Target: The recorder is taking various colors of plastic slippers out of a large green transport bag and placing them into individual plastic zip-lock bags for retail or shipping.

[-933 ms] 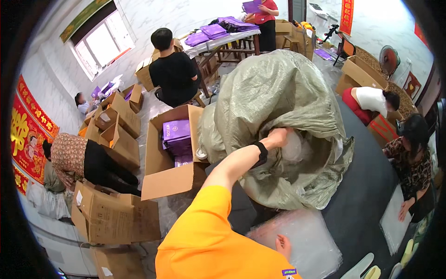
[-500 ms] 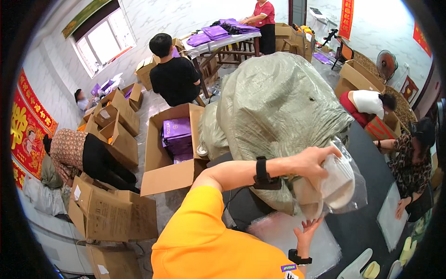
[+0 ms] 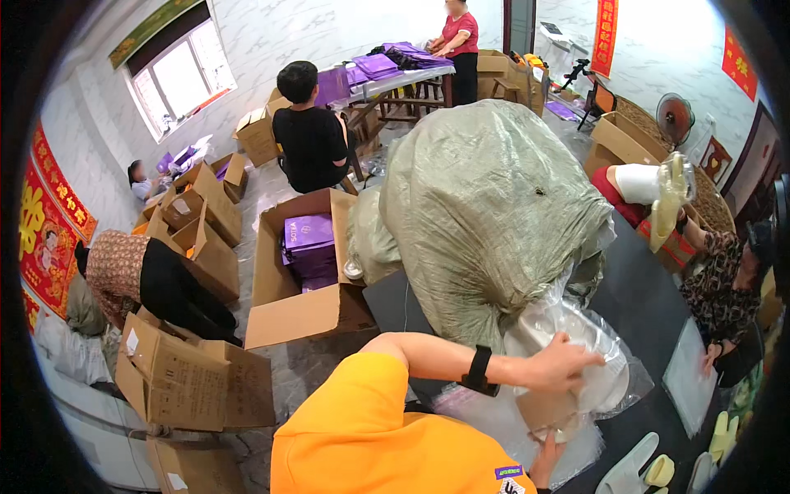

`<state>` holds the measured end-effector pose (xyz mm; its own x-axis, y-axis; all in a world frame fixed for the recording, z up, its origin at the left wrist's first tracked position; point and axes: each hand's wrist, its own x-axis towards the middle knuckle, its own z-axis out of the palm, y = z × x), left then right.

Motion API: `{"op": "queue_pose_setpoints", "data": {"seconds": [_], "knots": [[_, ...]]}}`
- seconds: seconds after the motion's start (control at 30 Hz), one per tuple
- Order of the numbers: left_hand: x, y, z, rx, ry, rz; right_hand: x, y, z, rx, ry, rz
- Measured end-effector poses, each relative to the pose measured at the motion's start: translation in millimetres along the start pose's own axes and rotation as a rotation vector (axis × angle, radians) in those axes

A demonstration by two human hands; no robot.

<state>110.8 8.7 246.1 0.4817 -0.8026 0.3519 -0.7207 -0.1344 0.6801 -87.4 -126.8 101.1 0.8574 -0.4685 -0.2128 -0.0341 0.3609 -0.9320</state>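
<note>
A pair of white slippers (image 3: 610, 380) sits in a clear plastic bag above the dark tabletop, a tan sole (image 3: 550, 410) showing on the near side. From above, my left hand (image 3: 566, 363) presses its curled fingers onto the slippers and bag. My right hand (image 3: 546, 458) grips their lower end; its fingers are partly hidden. Under them lies a stack of clear plastic bags (image 3: 576, 463). Just beyond, a large grey-green sack (image 3: 494, 214) bulges up from the table.
Pale slippers (image 3: 629, 468) lie at the table's near right edge. A co-worker (image 3: 717, 284) at right holds up bagged yellow slippers (image 3: 675, 200), beside another bag stack (image 3: 688, 375). An open carton (image 3: 292, 317) with purple packages stands left of the sack; several cartons and people lie beyond.
My left hand has moved down over the bagged slippers. The right hand, fingers spread before, has dropped and closed at their lower end. The co-worker at right has raised bagged yellow slippers.
</note>
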Motion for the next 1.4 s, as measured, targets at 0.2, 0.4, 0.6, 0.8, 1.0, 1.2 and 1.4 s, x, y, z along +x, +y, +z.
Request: {"op": "queue_pose_setpoints", "data": {"seconds": [0.2, 0.4, 0.6, 0.8, 1.0, 1.2, 1.4], "knots": [[-41, -35, 63, -0.199, -0.177, -0.017, -32, 40, -67, 0.030, -0.091, 0.281], [-97, -132, 81, 0.325, -0.308, -0.408, -49, 67, -100, -0.354, -0.080, 0.381], [-157, -175, 27, 0.483, -0.286, -0.486, -44, 75, -112, -0.498, -0.084, 0.338], [-178, -160, 10, 0.551, -0.317, -0.519, -44, 79, -121, -0.587, -0.099, 0.309], [-177, -141, 12, 0.596, -0.364, -0.497, -43, 87, -131, -0.658, -0.141, 0.269], [-146, -99, 12, 0.557, -0.442, -0.432, -38, 116, -177, -0.683, -0.176, 0.142], [-123, -117, 8, 0.810, -0.353, -0.305, -36, 63, -130, 0.029, 0.369, 0.523]]}}
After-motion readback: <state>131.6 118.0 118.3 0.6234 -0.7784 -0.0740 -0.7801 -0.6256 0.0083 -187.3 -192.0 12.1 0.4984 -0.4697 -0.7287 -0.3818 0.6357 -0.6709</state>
